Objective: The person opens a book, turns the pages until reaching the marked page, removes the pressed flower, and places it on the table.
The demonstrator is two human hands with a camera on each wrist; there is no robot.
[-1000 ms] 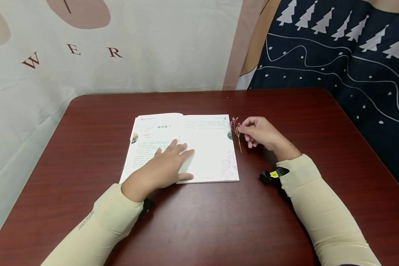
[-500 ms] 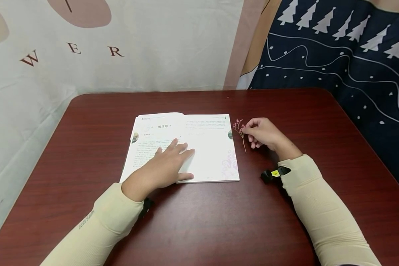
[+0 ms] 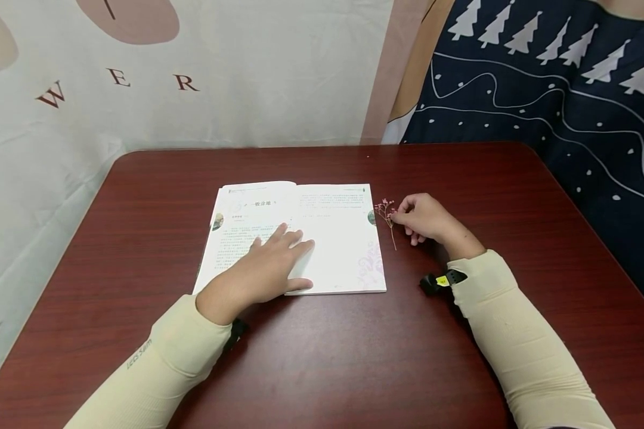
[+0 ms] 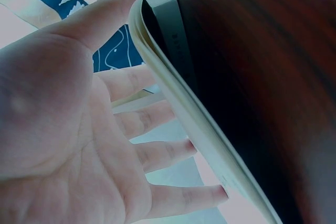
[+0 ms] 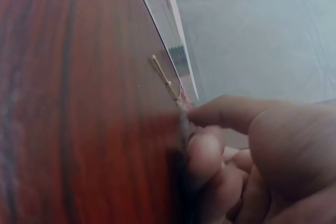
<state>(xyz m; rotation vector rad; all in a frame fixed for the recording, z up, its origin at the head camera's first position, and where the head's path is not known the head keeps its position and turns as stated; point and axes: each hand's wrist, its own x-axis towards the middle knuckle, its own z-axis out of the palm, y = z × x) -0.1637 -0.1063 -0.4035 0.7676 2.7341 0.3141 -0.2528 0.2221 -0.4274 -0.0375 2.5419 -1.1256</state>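
Observation:
An open book (image 3: 338, 250) lies on the table, its printed pages facing up. My left hand (image 3: 265, 265) rests across the middle of it with fingers spread; in the left wrist view the fingertips (image 4: 218, 193) touch the page and the palm is raised off it. Just right of the book is a dried sprig of small pink flowers (image 3: 386, 208) with a thin stem. Thumb and forefinger of my right hand (image 3: 426, 219) pinch this sprig near its flower heads. In the right wrist view the stem (image 5: 165, 78) sticks out past the fingers, close to the table surface.
The dark red wooden table (image 3: 322, 369) extends around the book on all sides. Behind it hangs a pale printed cloth (image 3: 279, 71), with a navy cloth of white trees (image 3: 515, 101) on the right. Black straps with small devices (image 3: 442, 281) sit at the wrists.
My right hand, with the sprig, first shifted a little right, away from the book, then slightly toward the near side. The left hand and the book have stayed put.

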